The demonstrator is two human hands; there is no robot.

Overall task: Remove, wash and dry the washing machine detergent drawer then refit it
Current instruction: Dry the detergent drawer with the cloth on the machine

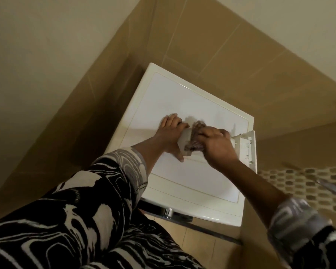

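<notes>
Gripping a brown cloth [196, 137], the right hand [214, 141] rubs the detergent drawer [242, 147], likely drying it. The left hand [170, 133] clasps the drawer's near end, thumb spread low, apparently steadying it against the rubbing. The drawer lies flat on the washing machine [182, 98] top, its front panel overhanging the right edge.

White washing machine top [163, 98], detergent drawer [242, 146] lying on it (near the right edge).
</notes>
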